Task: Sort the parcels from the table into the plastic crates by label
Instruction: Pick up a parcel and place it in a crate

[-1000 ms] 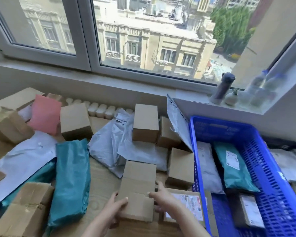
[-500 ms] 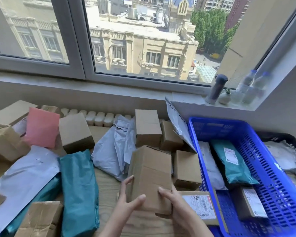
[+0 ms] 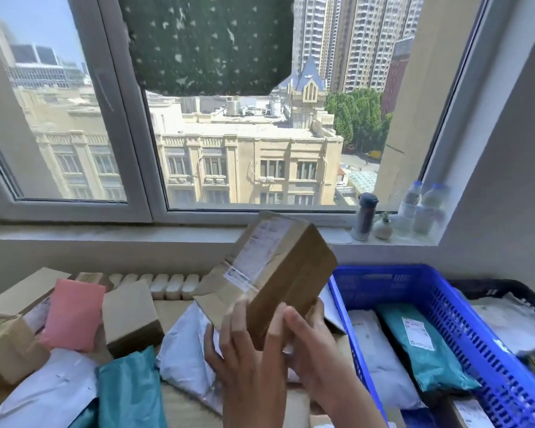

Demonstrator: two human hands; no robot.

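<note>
My left hand (image 3: 244, 356) and right hand (image 3: 318, 353) hold 1 cardboard box (image 3: 291, 273) above the table (image 3: 183, 409).
Both hands clamp the box's near end, left fingers curled round one side, right fingers round the other. The box tilts away from me, label face turned up and left. Just right stands the blue crate (image 3: 383, 278), 1 teal parcel (image 3: 426, 350) inside. Beyond, 2 bottles (image 3: 414, 208) stand on the windowsill (image 3: 105, 234).

**Both hands up, both gripping**

We hold our left hand (image 3: 244, 350) and right hand (image 3: 317, 344) side by side in front of us, forearms rising from below. Both grip the cardboard box (image 3: 278, 273) at its lower end, fingers (image 3: 240, 313) pointing up.
</note>
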